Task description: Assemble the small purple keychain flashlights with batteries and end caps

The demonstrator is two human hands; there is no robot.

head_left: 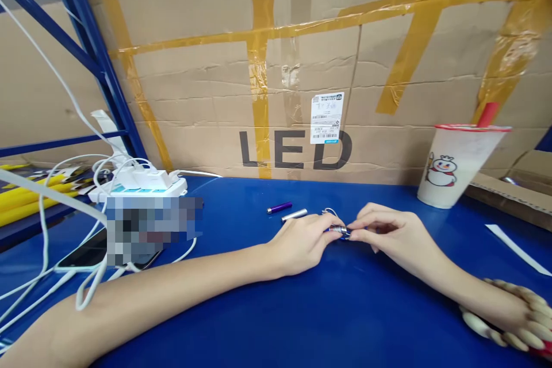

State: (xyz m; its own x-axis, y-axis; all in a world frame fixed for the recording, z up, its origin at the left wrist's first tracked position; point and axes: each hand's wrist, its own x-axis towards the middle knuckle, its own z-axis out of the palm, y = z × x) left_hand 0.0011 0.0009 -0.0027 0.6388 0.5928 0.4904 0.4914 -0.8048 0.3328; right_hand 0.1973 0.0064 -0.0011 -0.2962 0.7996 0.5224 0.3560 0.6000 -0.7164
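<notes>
Thumb and fingers of my left hand [297, 244] are closed on a small blue-and-silver metal tube [344, 230], low over the blue table. My right hand [394, 233] pinches at the tube's right end, fingertips almost meeting those of the left. Most of the tube is hidden by the fingers, so its exact kind does not show. A thin pale cord loop [330, 210] lies just behind it. Beyond my left hand lie a silver tube [295, 215], partly covered by the knuckles, and a slim purple tube [279, 207].
A large cardboard box [207, 98] stands along the back of the blue table [328, 310]. To the right are a drink cup [457, 167] and a white strip [517, 248]. A power strip [146, 185], white cables and a phone [84, 253] crowd the left, near a blurred-out patch.
</notes>
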